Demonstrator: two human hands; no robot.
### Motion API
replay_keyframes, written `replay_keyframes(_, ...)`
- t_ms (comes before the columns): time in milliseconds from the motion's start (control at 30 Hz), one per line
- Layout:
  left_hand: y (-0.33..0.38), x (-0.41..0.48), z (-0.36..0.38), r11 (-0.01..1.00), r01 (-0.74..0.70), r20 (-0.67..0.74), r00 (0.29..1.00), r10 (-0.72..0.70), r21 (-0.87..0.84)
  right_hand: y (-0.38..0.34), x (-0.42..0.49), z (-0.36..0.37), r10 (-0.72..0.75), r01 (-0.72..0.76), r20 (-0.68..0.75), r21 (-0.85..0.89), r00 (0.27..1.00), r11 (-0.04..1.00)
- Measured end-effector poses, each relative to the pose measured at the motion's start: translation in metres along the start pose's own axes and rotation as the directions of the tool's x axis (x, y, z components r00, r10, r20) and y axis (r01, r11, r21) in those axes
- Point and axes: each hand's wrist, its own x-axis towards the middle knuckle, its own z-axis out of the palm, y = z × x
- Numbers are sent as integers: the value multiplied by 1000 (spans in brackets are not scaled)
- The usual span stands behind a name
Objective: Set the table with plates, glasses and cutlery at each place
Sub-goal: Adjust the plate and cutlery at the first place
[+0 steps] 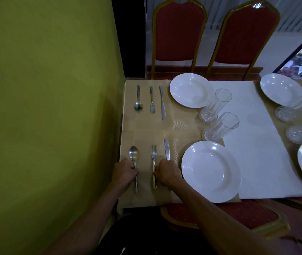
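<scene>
Near the table's [187, 126] front left corner, the left hand [123, 172] is curled on the spoon [134, 159] and the right hand [167, 173] on the fork [153, 157], hiding the knife [167, 149] handle, so a bump could push the near plate [210, 171] off the front edge.

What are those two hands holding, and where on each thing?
The left hand grips the near spoon mid-handle. The right hand rests on the near fork and near knife handles; a firm grip cannot be told.
</scene>
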Motion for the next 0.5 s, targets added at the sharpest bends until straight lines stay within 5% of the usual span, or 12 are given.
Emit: replay_keyframes(500, 1, 3, 8, 1000, -10, -58, 998, 9, -26, -6, -2, 8, -19, 17, -26, -48, 999, 999)
